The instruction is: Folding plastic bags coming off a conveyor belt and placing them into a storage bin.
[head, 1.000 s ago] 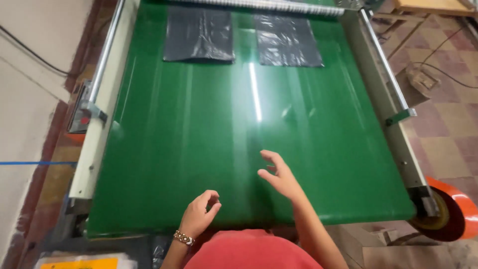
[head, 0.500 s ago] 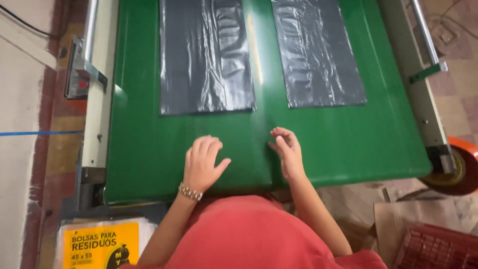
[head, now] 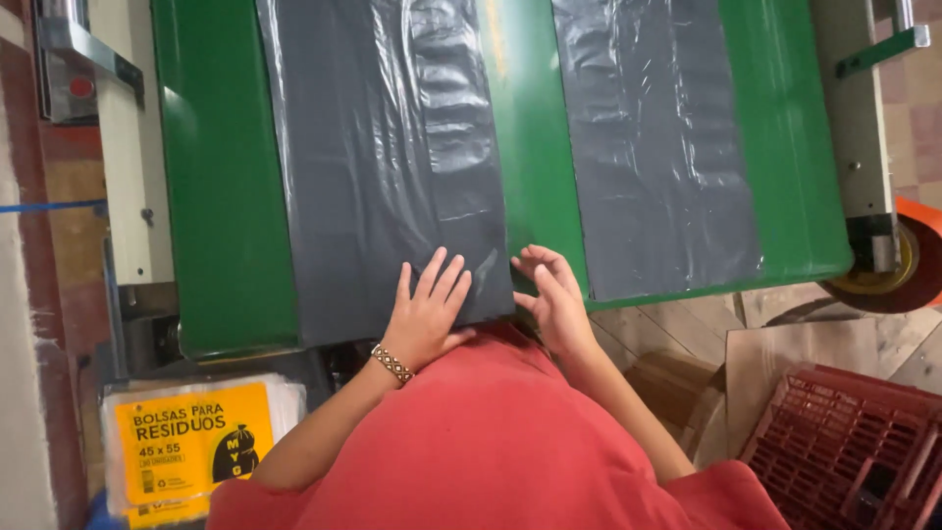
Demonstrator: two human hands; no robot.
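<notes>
My left hand [head: 427, 316] lies flat, fingers spread wide, on the near end of the dark plastic bag [head: 388, 167] on the green surface [head: 221, 196]. My right hand [head: 551, 299] hovers half-curled just beside that bag's right edge, holding nothing. The bag is glossy, wrinkled.

Wearer: coral-red short-sleeved cloth top [head: 510, 442], plain weave, no print visible, filling the near centre of view. Forearms bare below the sleeves. Left wrist carries a narrow beaded bracelet with a dark-and-light checked pattern [head: 392, 363]. Right wrist bare. No rings visible on the fingers [head: 432, 280].
</notes>
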